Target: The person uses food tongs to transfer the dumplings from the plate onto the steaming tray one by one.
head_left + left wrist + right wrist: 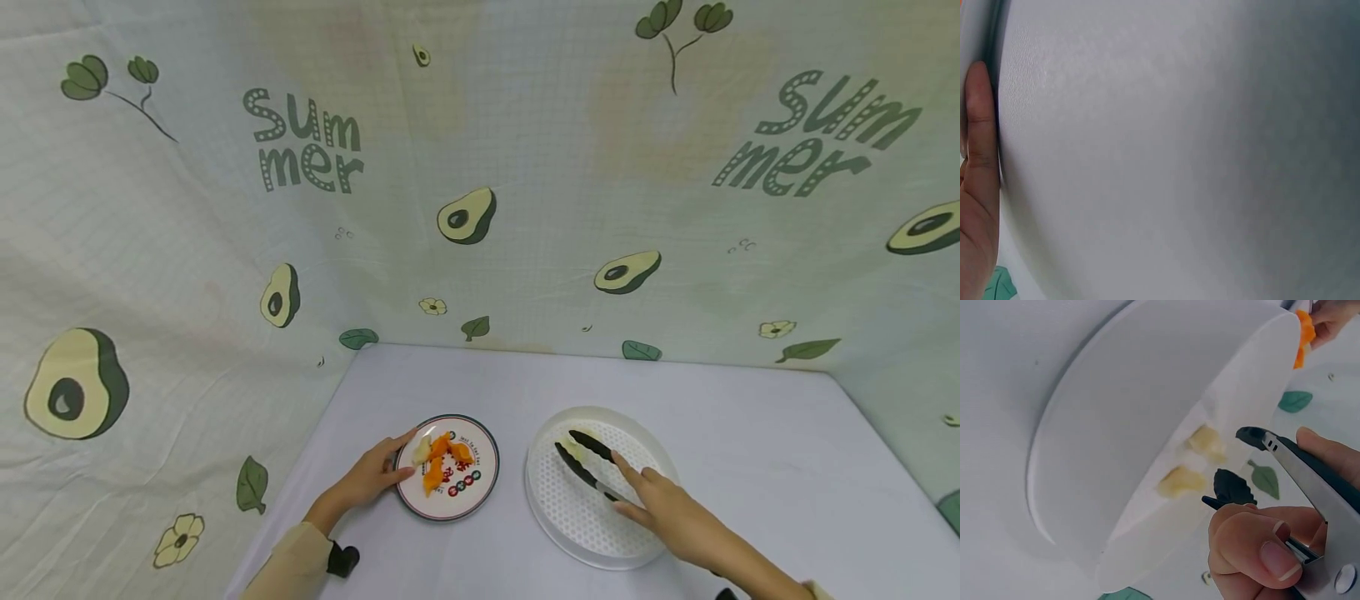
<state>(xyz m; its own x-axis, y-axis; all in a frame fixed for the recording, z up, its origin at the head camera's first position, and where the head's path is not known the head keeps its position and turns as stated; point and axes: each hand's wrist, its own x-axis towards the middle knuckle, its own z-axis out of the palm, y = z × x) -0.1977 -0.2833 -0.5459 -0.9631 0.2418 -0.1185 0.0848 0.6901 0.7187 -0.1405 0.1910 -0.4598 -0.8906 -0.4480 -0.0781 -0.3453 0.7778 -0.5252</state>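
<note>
My left hand (pixel 375 471) holds the left edge of a small round plate (pixel 483 479), thumb over the rim and a long finger along its side. Orange pieces (pixel 433 475) and a pale piece (pixel 422 451) lie on this plate. In the left wrist view, a straight finger (pixel 982 125) runs against the plate's outer wall. My right hand (pixel 671 508) grips metal tongs (pixel 1304 481) with black tips. The tongs' arms stand apart over a white round tray (pixel 551 525) with a dimpled floor. Two pale yellow pieces (pixel 1182 481) lie in it near the tips.
A white tabletop (pixel 772 467) spreads under both dishes, with a gap between plate and tray. Behind and to the left hangs a pale cloth (pixel 540 167) printed with avocados, leaves and lettering. A dark wrist device (pixel 343 560) sits at the left cuff.
</note>
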